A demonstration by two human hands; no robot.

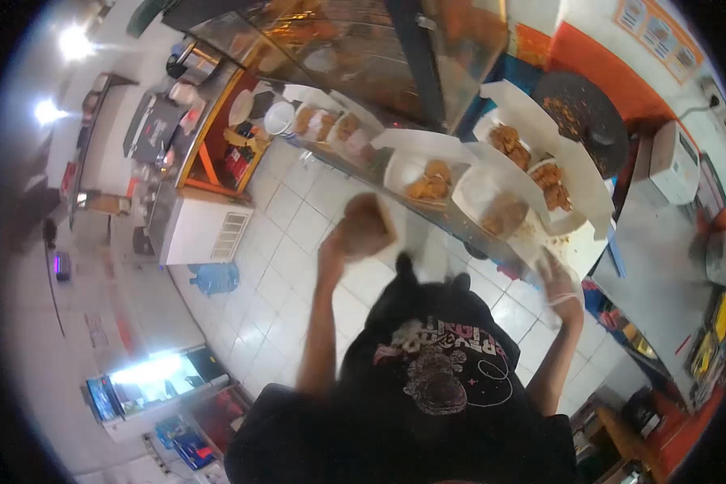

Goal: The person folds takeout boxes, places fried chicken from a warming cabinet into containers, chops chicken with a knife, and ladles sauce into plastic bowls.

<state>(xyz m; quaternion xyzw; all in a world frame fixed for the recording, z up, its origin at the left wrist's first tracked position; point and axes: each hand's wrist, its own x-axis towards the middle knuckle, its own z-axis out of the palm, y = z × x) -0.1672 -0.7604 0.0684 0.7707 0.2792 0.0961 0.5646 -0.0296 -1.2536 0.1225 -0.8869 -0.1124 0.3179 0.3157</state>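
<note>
Several white boxes [423, 147] stand open in a slanting row on a counter [456, 219], with browned fried pieces [431, 184] inside them. Facing them is a person in a black shirt [452, 355] with a pale and pink print, seen from above by the head camera.

The left hand [336, 252] is closed around a brown item [367, 224], lifted over the white tiled floor [286, 206], apart from the boxes and to the left of the middle ones. The item is rounded, with a paler edge on its right; blur hides what it is.

The right hand [561, 289] is at the near corner of the big box [590, 192], the rightmost in the row, which contains two portions of fried pieces. The fingers are blurred, so I cannot tell whether they grip the box or merely lie beside it. A white strip [563, 299] shows across this hand.

At the row's left end is a white cup [278, 118]. Behind the row is a glass case [323, 52] with warm-coloured contents. Just beyond the big box sits a dark round pan [603, 133] with crumbs in it. Farther left, a blue water jug [218, 277] is on the floor.
</note>
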